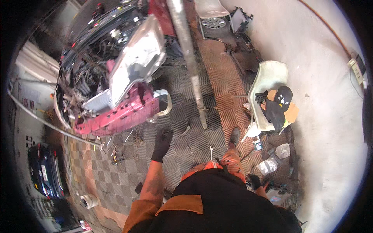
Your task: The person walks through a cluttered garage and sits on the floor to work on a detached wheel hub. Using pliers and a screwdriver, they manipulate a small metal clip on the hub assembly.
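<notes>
snag and slip risks

red panel (124, 115) sits at the front of the car (91, 75), just beyond gloved left hand (163, 144); can't tell its grip, nor right hand's (254, 181). careless brushing could snag it; wrench (211, 152), if loose, could slip underfoot.

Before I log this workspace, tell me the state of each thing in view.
Left hand, gloved, lowered; grip unclear
Right hand, gloved, partly hidden; grip unclear
Engine bay, uncovered
Wrench, out of both hands
Near chair, upright, bearing a cap
Far chair, upright
Dark car, parked
White packaging, crumpled
</notes>
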Motion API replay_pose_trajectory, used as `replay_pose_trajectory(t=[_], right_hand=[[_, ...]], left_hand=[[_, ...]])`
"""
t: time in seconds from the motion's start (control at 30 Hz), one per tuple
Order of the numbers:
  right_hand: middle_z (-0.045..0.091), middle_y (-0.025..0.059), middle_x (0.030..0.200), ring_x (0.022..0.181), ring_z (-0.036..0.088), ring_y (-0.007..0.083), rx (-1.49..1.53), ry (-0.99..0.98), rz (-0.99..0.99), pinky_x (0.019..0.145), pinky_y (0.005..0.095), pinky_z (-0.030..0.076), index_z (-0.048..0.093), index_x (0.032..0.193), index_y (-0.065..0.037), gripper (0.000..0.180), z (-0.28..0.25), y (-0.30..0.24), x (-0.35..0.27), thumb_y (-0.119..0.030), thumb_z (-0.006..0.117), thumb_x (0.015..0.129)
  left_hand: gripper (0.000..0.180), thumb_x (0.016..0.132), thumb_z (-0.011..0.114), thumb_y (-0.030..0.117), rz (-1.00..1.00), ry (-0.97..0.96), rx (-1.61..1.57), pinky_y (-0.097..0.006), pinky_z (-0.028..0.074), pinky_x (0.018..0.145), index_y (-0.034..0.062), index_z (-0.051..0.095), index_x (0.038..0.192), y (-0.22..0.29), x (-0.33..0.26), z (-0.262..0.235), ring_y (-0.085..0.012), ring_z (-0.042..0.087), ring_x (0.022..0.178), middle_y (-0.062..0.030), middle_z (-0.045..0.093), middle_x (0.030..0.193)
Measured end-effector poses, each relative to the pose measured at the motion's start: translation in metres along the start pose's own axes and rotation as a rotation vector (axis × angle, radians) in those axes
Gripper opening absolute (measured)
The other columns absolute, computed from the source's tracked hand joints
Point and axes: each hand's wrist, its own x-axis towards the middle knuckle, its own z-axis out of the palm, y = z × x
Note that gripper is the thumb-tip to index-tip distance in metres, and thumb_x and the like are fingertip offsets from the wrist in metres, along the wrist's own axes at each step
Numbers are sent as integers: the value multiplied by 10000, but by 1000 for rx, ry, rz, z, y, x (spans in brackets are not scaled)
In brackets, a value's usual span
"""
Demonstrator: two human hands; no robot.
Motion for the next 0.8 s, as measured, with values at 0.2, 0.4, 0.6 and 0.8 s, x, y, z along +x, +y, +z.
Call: replay_pose_trajectory(t=[0.2,0.4,0.6,0.8], right_hand=[[678,80,819,765,673,215,-110,68,-208,668,374,539,670,976,-102,194,-23,-109,69,-266,578,926],[685,59,933,791,639,194,90,-60,-141,717,358,516,693,981,-72,192,-92,-300,138,-216,577,933],[695,83,987,882,643,167,-796,205,-1074,809,326,503,677,1067,1,243,-75,-505,198,-157,531,952],[690,64,960,872,634,163,-179,-110,-601,812,339,497,671,1094,10,239,59,-674,201,-136,541,956]], left_hand=[[607,858,745,194,-199,-28,205,-373,431,998,-33,467,1347,-10,112,65,-268,541,1170,-189,569,1256],[865,779,813,132,190,149,367,-390,383,1063,-4,309,1468,78,203,167,-275,458,1274,-160,438,1420],[712,751,811,56,178,250,125,-379,403,1028,4,446,1359,87,288,190,-222,498,1203,-120,515,1294],[336,836,764,82,-304,407,0,-306,447,852,34,580,1112,54,307,203,-138,533,991,-54,585,1108]])
